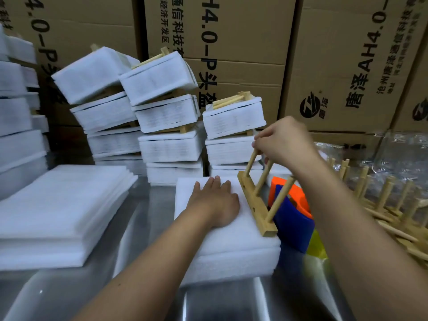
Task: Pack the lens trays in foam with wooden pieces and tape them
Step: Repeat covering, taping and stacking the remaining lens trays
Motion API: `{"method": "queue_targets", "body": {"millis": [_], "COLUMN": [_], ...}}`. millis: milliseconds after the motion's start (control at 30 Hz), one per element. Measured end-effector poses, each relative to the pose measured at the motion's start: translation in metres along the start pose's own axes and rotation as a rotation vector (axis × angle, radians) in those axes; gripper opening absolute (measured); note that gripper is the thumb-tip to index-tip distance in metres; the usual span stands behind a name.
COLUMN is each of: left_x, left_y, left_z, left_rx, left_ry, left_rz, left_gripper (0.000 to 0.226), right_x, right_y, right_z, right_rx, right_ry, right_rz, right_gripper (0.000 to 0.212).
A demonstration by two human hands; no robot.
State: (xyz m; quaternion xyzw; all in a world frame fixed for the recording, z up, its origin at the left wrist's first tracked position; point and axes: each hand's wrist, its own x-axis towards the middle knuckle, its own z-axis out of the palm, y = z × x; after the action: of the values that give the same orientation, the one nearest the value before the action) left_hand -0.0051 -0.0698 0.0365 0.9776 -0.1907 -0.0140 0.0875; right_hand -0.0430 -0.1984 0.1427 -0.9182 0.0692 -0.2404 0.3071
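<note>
R hand (281, 140) grips top pegs of wooden piece (257, 200). Its base, below the grip, sits on the foam pack (227, 246) edge. L hand (215, 202) lies flat on foam, left of base. Tape dispenser (293, 218) sits under pegs. Clear bag (393, 144), right of grip, holds spare wooden pieces (389, 198).

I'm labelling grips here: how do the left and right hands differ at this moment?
The left hand lies flat, fingers straight, on the foam block; the right hand is curled round the dowel tips of the wooden piece. The left hand sits low on the foam; the right hand is held higher, at the top of the wooden piece. Both are bare.
</note>
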Motion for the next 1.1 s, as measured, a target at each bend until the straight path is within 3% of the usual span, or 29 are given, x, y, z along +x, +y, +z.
{"method": "queue_targets", "body": {"millis": [67,167,233,333,500,600,700,800,900,1000,1100], "left_x": [-0.001,-0.001,-0.002,0.000,0.002,0.003,0.002,0.002,-0.005,-0.003,-0.004], "left_y": [0.000,-0.001,-0.001,-0.001,0.000,-0.001,-0.002,-0.009,-0.019,-0.027,-0.027], "left_z": [0.000,0.000,0.000,0.001,0.001,0.000,-0.009,-0.016,-0.019,-0.020,-0.025], "left_rx": [-0.005,-0.002,-0.013,-0.035,-0.027,-0.058,-0.104,-0.416,-1.131,-1.569,-1.776], "left_ry": [0.012,0.032,0.023,0.016,0.008,-0.005,-0.037,0.124,0.385,0.442,0.453], "left_rz": [0.007,0.025,0.020,0.012,0.000,0.021,0.056,-0.034,-0.165,-0.264,-0.312], "left_gripper": [0.056,0.055,0.056,0.056,0.057,0.057,0.053,0.038,0.021,0.028,0.029], "right_x": [0.006,0.004,0.002,-0.005,-0.028,-0.034,-0.039,-0.039,-0.039,-0.039,-0.038], "right_y": [-0.001,0.000,0.009,0.027,0.044,0.052,0.053,0.054,0.055,0.055,0.057], "right_z": [0.014,0.025,0.028,0.033,0.047,0.049,0.050,0.054,0.058,0.060,0.062], "right_rx": [0.059,0.530,0.707,0.557,0.503,0.252,0.077,0.023,0.067,0.133,0.196], "right_ry": [-0.064,-0.203,-0.140,-0.045,-0.219,-0.237,-0.352,-0.336,-0.321,-0.286,-0.232], "right_rz": [0.068,0.206,0.229,0.187,0.189,0.026,-0.015,-0.030,-0.028,-0.054,-0.069], "right_gripper": [0.023,0.029,0.029,0.026,0.024,0.021,0.031,0.038,0.041,0.029,0.027]}}
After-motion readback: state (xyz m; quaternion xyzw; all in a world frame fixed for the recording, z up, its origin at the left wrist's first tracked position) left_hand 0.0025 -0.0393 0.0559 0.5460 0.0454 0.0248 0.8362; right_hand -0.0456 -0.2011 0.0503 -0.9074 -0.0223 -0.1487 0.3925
